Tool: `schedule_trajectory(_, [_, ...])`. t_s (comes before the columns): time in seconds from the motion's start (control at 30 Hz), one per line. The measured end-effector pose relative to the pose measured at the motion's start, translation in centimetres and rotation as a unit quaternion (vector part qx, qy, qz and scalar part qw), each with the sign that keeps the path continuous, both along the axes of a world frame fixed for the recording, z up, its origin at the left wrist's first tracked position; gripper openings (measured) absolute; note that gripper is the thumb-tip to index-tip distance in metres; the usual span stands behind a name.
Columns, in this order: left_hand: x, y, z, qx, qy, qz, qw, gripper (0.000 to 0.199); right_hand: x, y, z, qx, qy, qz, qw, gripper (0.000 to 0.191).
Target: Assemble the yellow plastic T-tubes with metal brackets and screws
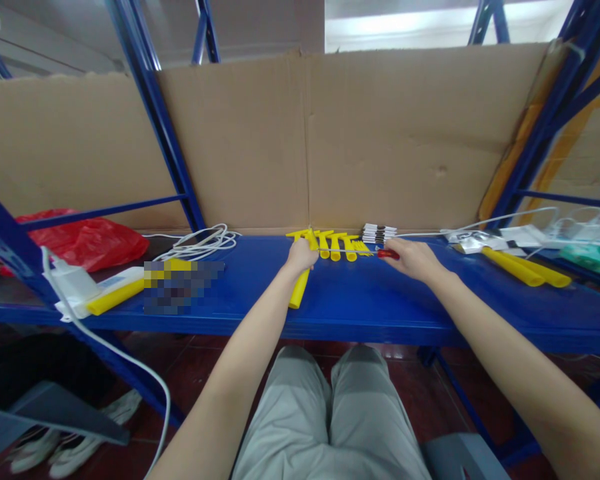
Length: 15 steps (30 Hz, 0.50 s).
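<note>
Yellow leads the action, middle of the blue shelf, where a T-topped piece sits in the closed fingers of the left hand. Just below that fist, a yellow tube points toward the shelf's front edge; whether it joins the piece above, I can't tell, the hand covers the spot. Across from it, the right hand is wrapped round a red handle, and a slim shaft runs level from there to the left fist.

So it looks like mid-job on this one: tool up at the piece, both hands engaged, contact point hidden. Right behind the shaft, a row of yellow T-shaped pieces stands by, then a cluster of small yellow parts and a black-and-white stack. Finished or waiting? No telling, so what's left can't be counted.

Farther out, two yellow tubes lie to the right beside a silver packet; over left, a coiled white cable and a red bag.
</note>
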State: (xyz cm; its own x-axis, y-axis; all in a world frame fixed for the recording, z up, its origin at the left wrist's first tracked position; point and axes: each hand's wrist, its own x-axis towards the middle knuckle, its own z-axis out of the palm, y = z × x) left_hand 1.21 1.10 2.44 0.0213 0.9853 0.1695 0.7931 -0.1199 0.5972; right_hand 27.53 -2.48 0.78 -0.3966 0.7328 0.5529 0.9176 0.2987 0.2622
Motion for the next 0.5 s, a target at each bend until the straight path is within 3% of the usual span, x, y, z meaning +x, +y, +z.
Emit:
schedule_trajectory(0.3, [-0.05, 0.10, -0.12, 0.004, -0.005, 0.003, 1.000, 0.021, 0.08, 0.45, -0.38, -0.035, 0.015, 0.000, 0.999, 0.025])
schedule_trajectory(0.5, [-0.04, 0.04, -0.09, 0.000, 0.004, 0.001, 1.000, 0.020, 0.22, 0.32, -0.36, -0.002, 0.010, 0.020, 1.000, 0.021])
